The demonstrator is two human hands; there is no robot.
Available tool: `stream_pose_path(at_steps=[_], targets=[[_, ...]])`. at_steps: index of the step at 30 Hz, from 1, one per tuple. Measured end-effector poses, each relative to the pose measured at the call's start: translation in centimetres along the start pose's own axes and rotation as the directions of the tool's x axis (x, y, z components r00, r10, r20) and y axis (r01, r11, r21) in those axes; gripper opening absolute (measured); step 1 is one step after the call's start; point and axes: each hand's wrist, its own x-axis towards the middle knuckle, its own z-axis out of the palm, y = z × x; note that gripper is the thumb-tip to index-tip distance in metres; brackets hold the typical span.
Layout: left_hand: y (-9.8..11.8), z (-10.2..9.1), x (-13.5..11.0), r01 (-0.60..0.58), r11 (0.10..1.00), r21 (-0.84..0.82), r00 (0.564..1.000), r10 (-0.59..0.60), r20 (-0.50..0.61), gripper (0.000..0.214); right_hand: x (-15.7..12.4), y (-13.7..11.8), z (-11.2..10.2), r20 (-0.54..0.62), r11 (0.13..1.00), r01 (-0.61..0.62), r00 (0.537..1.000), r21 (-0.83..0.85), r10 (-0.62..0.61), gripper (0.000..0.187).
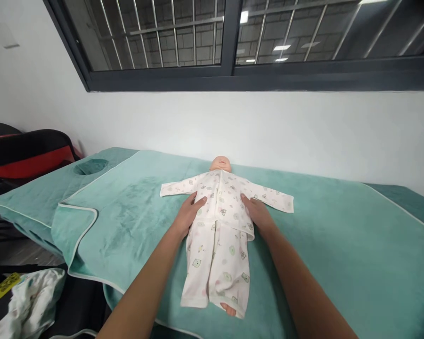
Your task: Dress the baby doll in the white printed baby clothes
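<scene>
A baby doll (221, 163) lies on its back on the teal bed cover, its head toward the wall. It wears a white patterned baby top (224, 195) with both sleeves spread out, and matching trousers (229, 263). Some toes show at one trouser cuff. My left hand (191, 213) clasps one side of the doll's torso, thumb on the top and other fingers partly hidden. On the opposite side, my right hand (259, 214) grips the torso in the same way, thumb on the front of the top.
The teal cover (127, 226) lies over a padded bed with a face hole (91, 166) at the left. Behind stand a white wall and a barred window. A black and red chair (31, 155) is at far left; crumpled white cloth (31, 301) lies at lower left.
</scene>
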Motion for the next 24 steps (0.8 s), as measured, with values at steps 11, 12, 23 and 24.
stream_pose_path(at_steps=[11, 12, 23, 24], targets=[[0.7, 2.7, 4.3, -0.080, 0.988, -0.136, 0.995, 0.088, 0.053, 0.053, -0.7, -0.7, 0.9, 0.158, 0.876, 0.086, 0.971, 0.475, -0.181, 0.060], [0.5, 2.8, 4.6, -0.075, 0.988, -0.132, 0.996, 0.082, 0.042, 0.053, -0.8, -0.7, 0.9, 0.178, 0.873, 0.074, 0.968, 0.482, -0.180, 0.061], [-2.1, -1.7, -2.9, -0.239, 0.951, 0.195, 0.945, 0.273, -0.177, 0.037, -2.1, 1.3, -0.9, -0.100, 0.973, 0.048, 0.995, 0.224, -0.026, 0.056], [-2.8, -3.2, -4.9, -0.265, 0.926, 0.270, 0.922, 0.325, -0.211, 0.036, -2.4, 1.6, -1.2, -0.144, 0.986, 0.055, 0.989, 0.156, -0.032, 0.055]])
